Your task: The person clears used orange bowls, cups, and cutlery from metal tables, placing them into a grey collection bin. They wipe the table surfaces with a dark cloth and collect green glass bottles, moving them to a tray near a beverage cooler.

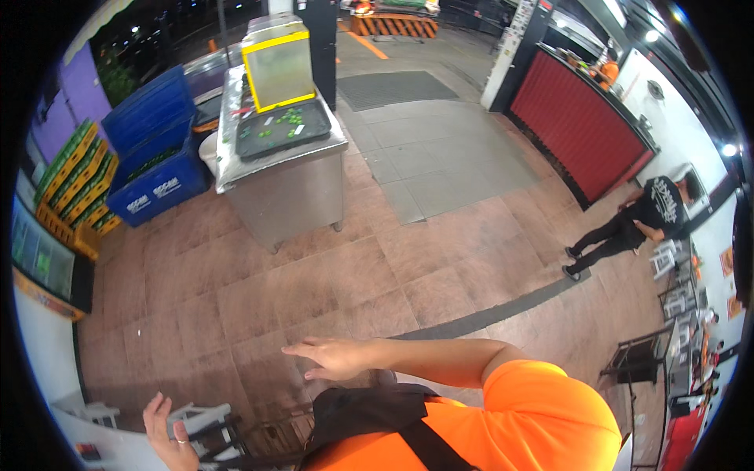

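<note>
My right hand [334, 358] reaches across in front of my dark apron [371, 406], fingers spread, holding nothing. At the lower left my left hand [169, 433], with a ring on one finger, is raised with its fingers apart and nothing in it. White stools [200, 414] stand just beyond and beside it. Ahead of me is a stainless steel counter [283, 194] bearing a black tray [321, 132] with small green pieces and white slips. Behind the tray stands a clear box with a yellow frame [280, 70].
A blue cooler [159, 191] has its lid raised, beside stacked yellow crates [82, 182] and a glass-door fridge [44, 253]. A person in black [648, 212] stands at right, near a red counter [580, 123]. Tables and stools line the far right; another person in orange [608, 69] is behind the red counter.
</note>
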A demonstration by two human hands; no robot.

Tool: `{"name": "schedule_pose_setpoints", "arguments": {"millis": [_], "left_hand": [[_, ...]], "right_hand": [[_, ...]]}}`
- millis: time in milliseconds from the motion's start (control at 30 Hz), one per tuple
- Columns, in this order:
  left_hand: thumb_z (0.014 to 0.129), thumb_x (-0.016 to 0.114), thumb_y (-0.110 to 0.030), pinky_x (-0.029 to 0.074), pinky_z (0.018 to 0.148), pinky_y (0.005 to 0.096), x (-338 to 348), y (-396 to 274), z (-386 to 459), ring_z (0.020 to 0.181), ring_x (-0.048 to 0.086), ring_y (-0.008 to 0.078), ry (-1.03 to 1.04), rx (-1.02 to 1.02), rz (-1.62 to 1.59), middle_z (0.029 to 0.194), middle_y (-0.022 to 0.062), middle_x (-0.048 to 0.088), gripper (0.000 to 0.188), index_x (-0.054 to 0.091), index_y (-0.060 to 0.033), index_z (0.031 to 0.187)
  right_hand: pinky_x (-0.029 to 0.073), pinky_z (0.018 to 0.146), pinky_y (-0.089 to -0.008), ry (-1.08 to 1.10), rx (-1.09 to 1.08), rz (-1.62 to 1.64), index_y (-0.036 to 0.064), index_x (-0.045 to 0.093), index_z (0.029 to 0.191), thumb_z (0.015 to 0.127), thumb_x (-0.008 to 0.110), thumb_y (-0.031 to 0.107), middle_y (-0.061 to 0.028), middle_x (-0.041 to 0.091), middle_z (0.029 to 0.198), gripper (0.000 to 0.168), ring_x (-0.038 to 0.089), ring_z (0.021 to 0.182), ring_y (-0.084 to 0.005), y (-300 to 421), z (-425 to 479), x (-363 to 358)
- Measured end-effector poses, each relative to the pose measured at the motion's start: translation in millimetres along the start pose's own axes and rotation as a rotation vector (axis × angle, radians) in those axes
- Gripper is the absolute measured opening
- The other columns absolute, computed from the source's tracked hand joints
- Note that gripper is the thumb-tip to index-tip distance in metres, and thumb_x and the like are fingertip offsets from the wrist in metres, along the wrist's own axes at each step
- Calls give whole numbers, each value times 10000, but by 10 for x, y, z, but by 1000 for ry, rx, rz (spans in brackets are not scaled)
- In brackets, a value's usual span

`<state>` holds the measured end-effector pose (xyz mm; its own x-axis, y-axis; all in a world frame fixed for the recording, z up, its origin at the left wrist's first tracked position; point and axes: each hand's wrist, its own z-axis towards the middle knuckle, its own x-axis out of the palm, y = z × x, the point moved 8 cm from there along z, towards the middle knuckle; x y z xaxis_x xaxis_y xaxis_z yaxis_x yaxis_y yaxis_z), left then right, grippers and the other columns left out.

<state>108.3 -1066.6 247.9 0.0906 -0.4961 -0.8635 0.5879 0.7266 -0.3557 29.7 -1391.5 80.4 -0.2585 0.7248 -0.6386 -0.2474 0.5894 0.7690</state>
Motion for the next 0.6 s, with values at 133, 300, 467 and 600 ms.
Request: {"name": "schedule_pose_setpoints", "arguments": {"millis": [133, 300, 467, 600], "left_hand": [[968, 683, -276, 492, 964, 421, 698, 934, 629, 1072, 657, 351, 188, -191, -47, 1126, 210, 694, 381, 663, 38, 1184], [936, 709, -237, 551, 864, 420, 2300, 2695, 1022, 966, 716, 352, 695, -351, -311, 1060, 219, 735, 420, 649, 44, 1242], [956, 681, -413, 456, 1060, 464, 2678, 1956, 2742, 1273, 588, 386, 966, 6, -167, 1347, 253, 626, 557, 626, -5, 1331], [932, 728, -394, 489, 1024, 455, 2894, 1995, 4112, 1224, 620, 351, 804, 113, -383, 1313, 197, 660, 547, 625, -43, 1339]], "right_hand": [[420, 1108, -492, 212, 255, 4, 64, 428, 1507, 1012, 601, 379, -269, 503, 1465, 612, 504, 1334, -452, -534, 575, -292], [436, 1092, -470, 167, 394, -82, 62, 510, 1450, 987, 596, 464, -229, 569, 1420, 619, 542, 1304, -421, -1551, 1251, -266], [497, 1011, -496, 52, 932, -155, 89, 661, 1295, 992, 567, 416, -207, 654, 1307, 455, 620, 1199, -412, -2952, 920, -120], [509, 958, -522, 143, 1152, -156, -13, 721, 1131, 983, 562, 497, -264, 701, 1168, 555, 656, 1121, -435, -3946, 444, 378]]}}
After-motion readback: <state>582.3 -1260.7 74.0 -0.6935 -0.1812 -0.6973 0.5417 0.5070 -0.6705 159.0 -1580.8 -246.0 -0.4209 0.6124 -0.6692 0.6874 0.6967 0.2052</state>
